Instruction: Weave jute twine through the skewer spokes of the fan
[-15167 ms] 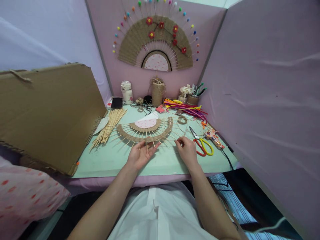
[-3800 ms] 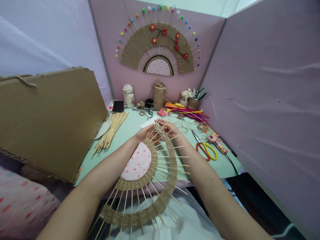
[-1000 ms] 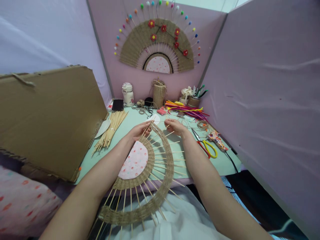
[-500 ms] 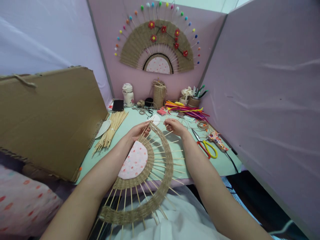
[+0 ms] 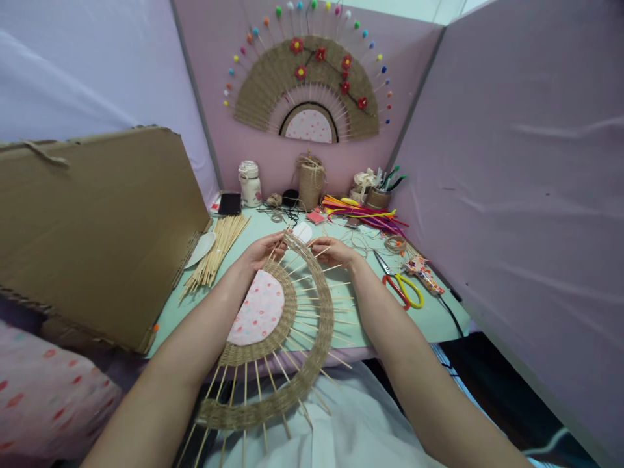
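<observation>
A half-round woven fan (image 5: 325, 305) with thin wooden sticks fanning outward stands tilted between my arms. Its inner half-disc is pink spotted fabric (image 5: 260, 309), edged by one woven band; a second band circles farther out along the sticks. My left hand (image 5: 266, 252) is closed around the fan's upper end, with the fingers partly behind it. Close to the outer band's upper part, my right hand (image 5: 334, 252) pinches a thin strand of twine, which is hard to make out among the stick tips.
Scissors (image 5: 405, 290) and a patterned glue gun (image 5: 423, 274) lie at right. Bundled sticks (image 5: 217, 253) and cardboard (image 5: 102, 234) are at left. Behind are a twine roll (image 5: 311, 185), white bottle (image 5: 250, 185) and coloured pipe cleaners (image 5: 363, 213). A finished fan (image 5: 263, 84) hangs on the wall.
My right hand has come left and slightly down, closer to the outer band. The fan and my left hand have shifted a little left and up.
</observation>
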Tool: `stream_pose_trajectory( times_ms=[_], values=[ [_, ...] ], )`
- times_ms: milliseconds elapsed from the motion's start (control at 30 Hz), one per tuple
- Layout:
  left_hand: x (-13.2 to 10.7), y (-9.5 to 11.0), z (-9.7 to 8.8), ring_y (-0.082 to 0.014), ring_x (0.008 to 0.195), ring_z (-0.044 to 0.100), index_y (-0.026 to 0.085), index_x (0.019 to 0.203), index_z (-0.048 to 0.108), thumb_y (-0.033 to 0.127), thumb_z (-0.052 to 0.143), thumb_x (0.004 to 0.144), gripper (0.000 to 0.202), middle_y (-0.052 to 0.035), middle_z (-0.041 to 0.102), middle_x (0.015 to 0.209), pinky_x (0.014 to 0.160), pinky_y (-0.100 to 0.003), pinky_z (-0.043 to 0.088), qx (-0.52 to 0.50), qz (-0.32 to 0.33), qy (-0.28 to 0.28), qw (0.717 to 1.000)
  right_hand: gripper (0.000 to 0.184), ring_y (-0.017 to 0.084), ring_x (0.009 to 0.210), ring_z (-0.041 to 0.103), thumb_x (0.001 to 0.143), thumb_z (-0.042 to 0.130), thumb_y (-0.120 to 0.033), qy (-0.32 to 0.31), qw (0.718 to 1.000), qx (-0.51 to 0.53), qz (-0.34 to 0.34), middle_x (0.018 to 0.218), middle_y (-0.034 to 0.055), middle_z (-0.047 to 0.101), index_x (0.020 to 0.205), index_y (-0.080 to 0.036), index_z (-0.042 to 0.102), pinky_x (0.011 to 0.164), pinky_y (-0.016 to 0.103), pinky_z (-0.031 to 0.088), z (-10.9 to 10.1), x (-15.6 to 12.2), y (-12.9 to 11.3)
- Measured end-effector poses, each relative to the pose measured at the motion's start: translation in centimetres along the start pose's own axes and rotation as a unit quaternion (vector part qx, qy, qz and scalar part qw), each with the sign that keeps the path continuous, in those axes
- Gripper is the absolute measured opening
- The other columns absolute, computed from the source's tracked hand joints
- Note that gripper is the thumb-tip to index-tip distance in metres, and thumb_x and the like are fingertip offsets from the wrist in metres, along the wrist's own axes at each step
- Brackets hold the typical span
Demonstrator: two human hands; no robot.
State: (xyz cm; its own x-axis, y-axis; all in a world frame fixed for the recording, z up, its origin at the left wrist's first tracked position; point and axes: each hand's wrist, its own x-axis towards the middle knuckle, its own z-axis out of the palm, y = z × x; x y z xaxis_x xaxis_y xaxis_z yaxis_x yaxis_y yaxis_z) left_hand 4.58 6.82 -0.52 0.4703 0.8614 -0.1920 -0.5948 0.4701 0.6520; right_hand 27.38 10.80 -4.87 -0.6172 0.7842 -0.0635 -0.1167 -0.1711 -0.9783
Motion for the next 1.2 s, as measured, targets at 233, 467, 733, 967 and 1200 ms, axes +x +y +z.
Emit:
stream_pose_trajectory(
  times_ms=[233,467,733,967,1200],
  values=[
    [0.2,0.5,-1.3,-0.0011,0.039,0.040,0.007,0.113,0.058,0.009,0.043,0.089,0.028,-0.0018,0.054,0.066,0.033,-0.009,0.033,0.006,-0.056,-0.022,0.998,0.026,0.004,0.050,0.039,0.065,0.075,-0.029,-0.004,1.000,-0.009,-0.001,0.064,-0.0033,0.054,0.086,-0.017,0.068,0.048,0.018,0.030,0.0,-0.1,-0.1],
    [0.6,0.4,-2.7,-0.0040,0.043,0.050,0.007,0.093,0.065,0.005,0.059,0.078,0.017,-0.0012,0.057,0.059,0.041,-0.012,0.040,0.138,-0.030,-0.005,0.990,0.025,0.005,0.054,0.043,0.062,0.077,-0.026,-0.006,1.000,-0.002,0.003,0.066,-0.0024,0.056,0.085,-0.017,0.070,0.053,0.019,0.034,0.1,-0.1,0.0],
    [-0.2,-0.1,-2.1,-0.0251,0.094,0.065,0.020,0.113,0.058,0.014,0.061,0.079,0.034,-0.0099,0.067,0.106,0.081,-0.044,0.052,0.153,-0.010,-0.043,0.987,0.031,0.006,0.051,0.040,0.061,0.076,-0.028,0.000,0.999,-0.040,0.005,0.061,-0.0032,0.053,0.089,-0.016,0.068,0.049,0.020,0.029,0.1,-0.5,-0.5],
    [-0.5,0.7,-2.3,-0.0232,0.100,0.063,0.019,0.100,0.059,0.012,0.056,0.081,0.021,-0.0114,0.061,0.121,0.076,-0.035,0.053,0.105,0.001,-0.070,0.992,0.030,0.007,0.053,0.038,0.065,0.073,-0.033,-0.001,0.998,-0.064,-0.012,0.053,-0.0063,0.044,0.087,-0.014,0.065,0.051,0.020,0.027,-0.6,-1.1,-1.1],
    [-0.5,0.8,-2.3,-0.0211,0.102,0.062,0.022,0.111,0.057,0.010,0.053,0.081,0.032,-0.0090,0.059,0.125,0.076,-0.037,0.053,0.098,0.016,-0.068,0.993,0.031,0.006,0.052,0.038,0.063,0.073,-0.033,0.007,0.998,-0.066,-0.017,0.055,-0.0057,0.045,0.087,-0.014,0.066,0.050,0.021,0.027,-0.3,-1.3,-1.4]
  ],
)
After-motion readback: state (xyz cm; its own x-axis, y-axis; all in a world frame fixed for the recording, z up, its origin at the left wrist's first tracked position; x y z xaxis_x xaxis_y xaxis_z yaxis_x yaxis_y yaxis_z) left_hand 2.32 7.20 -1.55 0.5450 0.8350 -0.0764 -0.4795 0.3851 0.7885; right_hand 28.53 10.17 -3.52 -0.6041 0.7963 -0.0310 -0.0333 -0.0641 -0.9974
